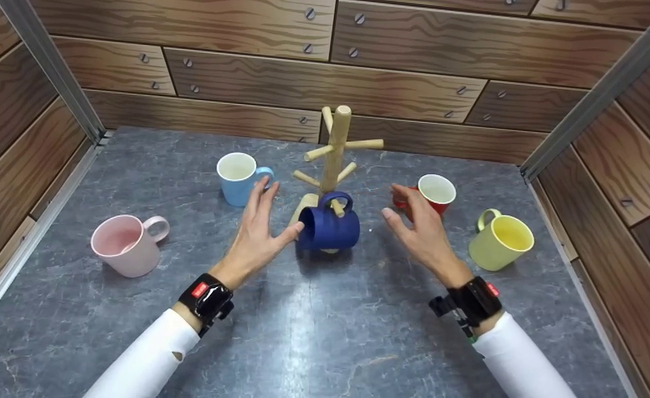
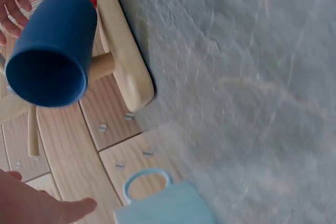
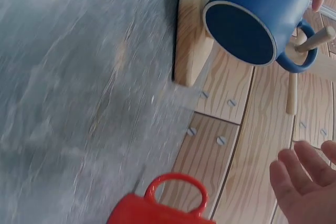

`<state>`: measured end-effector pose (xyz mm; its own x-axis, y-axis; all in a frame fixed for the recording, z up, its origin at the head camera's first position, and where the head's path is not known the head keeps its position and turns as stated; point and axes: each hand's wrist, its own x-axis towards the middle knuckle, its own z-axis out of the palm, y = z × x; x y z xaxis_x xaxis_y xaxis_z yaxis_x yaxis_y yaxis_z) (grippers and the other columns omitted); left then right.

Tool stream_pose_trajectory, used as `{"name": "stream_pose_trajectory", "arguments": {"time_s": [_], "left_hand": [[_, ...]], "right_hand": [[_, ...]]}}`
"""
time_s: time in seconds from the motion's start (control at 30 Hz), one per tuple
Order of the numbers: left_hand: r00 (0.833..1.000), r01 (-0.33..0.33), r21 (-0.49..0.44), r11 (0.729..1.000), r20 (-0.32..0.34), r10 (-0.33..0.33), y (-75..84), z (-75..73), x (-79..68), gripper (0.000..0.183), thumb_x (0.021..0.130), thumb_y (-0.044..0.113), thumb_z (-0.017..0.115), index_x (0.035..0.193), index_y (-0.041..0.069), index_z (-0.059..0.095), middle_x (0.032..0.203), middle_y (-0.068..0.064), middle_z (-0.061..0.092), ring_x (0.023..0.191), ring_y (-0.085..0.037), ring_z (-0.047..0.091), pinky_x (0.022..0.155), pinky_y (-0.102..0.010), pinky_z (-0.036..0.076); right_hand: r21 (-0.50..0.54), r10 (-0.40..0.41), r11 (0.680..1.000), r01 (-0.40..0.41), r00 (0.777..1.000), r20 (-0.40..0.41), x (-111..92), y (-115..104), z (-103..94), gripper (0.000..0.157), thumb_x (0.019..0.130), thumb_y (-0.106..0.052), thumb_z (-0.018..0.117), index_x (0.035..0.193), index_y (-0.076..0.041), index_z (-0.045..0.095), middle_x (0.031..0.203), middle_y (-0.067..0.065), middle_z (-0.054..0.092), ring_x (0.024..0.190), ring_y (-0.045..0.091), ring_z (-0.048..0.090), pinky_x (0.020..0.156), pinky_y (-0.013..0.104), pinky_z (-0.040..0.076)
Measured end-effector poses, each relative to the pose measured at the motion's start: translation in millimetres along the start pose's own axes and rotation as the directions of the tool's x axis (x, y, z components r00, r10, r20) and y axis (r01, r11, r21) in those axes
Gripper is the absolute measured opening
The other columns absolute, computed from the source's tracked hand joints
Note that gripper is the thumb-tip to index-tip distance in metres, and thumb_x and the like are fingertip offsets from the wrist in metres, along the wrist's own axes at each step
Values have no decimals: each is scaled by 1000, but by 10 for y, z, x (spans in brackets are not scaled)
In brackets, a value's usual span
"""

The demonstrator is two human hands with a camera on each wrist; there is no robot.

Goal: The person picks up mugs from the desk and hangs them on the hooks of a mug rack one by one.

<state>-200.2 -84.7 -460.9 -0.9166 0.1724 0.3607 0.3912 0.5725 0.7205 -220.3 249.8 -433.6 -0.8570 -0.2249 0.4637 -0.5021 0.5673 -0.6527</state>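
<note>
A dark blue mug point(image 1: 330, 229) hangs by its handle on a low front peg of the wooden mug tree point(image 1: 333, 160), its mouth turned to the left. My left hand point(image 1: 256, 232) is held with fingers extended between this mug and the light blue mug point(image 1: 238, 185), fingertips overlapping the light blue handle in the head view. On the other side, my right hand point(image 1: 422, 232) hovers in front of the red mug point(image 1: 435, 196), fingers loosely spread and holding nothing. The right wrist view shows the red mug's handle point(image 3: 181, 182) below that hand's fingers point(image 3: 304, 169).
A pink mug point(image 1: 129, 246) stands upright at the far left, and a yellow mug point(image 1: 499, 241) stands at the right. Wood-patterned walls point(image 1: 236, 72) close the grey marbled table point(image 1: 314, 342) on the back and both sides. Several other pegs of the tree are bare.
</note>
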Motion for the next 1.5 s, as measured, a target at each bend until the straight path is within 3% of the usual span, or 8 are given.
{"name": "stream_pose_trajectory", "arguments": {"time_s": [0.13, 0.33, 0.5, 0.8, 1.07, 1.2, 1.37, 1.5], "left_hand": [[997, -59, 131, 990, 63, 51, -7, -41, 14, 99, 92, 61, 68, 163, 5, 27, 171, -18, 11, 157, -40, 9, 123, -62, 14], [991, -105, 247, 963, 102, 82, -32, -134, 25, 101, 91, 65, 68, 162, 5, 29, 170, -20, 14, 155, -45, 13, 119, -71, 15], [991, -90, 276, 957, 124, 58, -85, -207, 0, 100, 91, 70, 64, 162, 7, 31, 171, -17, 14, 155, -45, 12, 119, -71, 14], [994, -78, 286, 955, 93, 53, -240, -301, -36, 96, 91, 66, 68, 159, 5, 37, 169, -20, 18, 154, -42, 21, 119, -71, 16], [994, -80, 392, 916, 95, 46, -322, -390, -46, 102, 89, 63, 72, 162, 4, 30, 169, -22, 15, 154, -49, 12, 118, -74, 12], [994, -60, 415, 908, 113, 14, -350, -422, -51, 104, 89, 65, 71, 163, 6, 27, 170, -22, 12, 155, -49, 9, 117, -76, 10], [994, -47, 426, 904, 113, -2, -358, -456, -53, 104, 89, 66, 70, 163, 5, 28, 170, -22, 11, 155, -49, 8, 117, -76, 9], [994, -45, 435, 899, 113, -5, -372, -482, -52, 105, 88, 65, 70, 163, 6, 27, 170, -22, 10, 155, -50, 8, 117, -75, 9]], "right_hand": [[-112, 5, 994, -3, 1000, 22, -66, 43, -135, 56, 99, -23, 70, 147, 0, 52, 137, 19, 61, 122, 34, 62, 103, 48, 49], [-219, 13, 976, -1, 998, 54, -169, 86, -317, 61, 100, -31, 69, 153, -8, 48, 152, 14, 52, 139, 31, 49, 115, 51, 38], [-279, 3, 960, 12, 999, 53, -230, 160, -454, 64, 99, -34, 70, 153, -6, 49, 156, 14, 48, 144, 34, 44, 118, 55, 33], [-387, 61, 921, -50, 998, 16, -358, 326, -805, 64, 98, -32, 70, 152, -4, 49, 157, 20, 45, 143, 43, 41, 116, 63, 31], [-536, 14, 843, -41, 998, -53, -460, 521, -1073, 68, 93, -37, 72, 148, -2, 53, 156, 26, 43, 141, 52, 40, 111, 69, 32], [-579, 125, 806, -126, 991, -41, -492, 590, -1184, 77, 94, -48, 69, 154, -7, 46, 162, 27, 34, 147, 56, 28, 112, 76, 23], [-590, 297, 771, -240, 955, 0, -519, 671, -1306, 91, 96, -62, 61, 165, -14, 27, 170, 24, 11, 152, 56, 6, 113, 80, 8], [-594, 359, 750, -290, 933, -3, -538, 765, -1379, 97, 95, -67, 59, 166, -14, 19, 170, 25, 5, 151, 57, 0, 112, 81, 5]]}}
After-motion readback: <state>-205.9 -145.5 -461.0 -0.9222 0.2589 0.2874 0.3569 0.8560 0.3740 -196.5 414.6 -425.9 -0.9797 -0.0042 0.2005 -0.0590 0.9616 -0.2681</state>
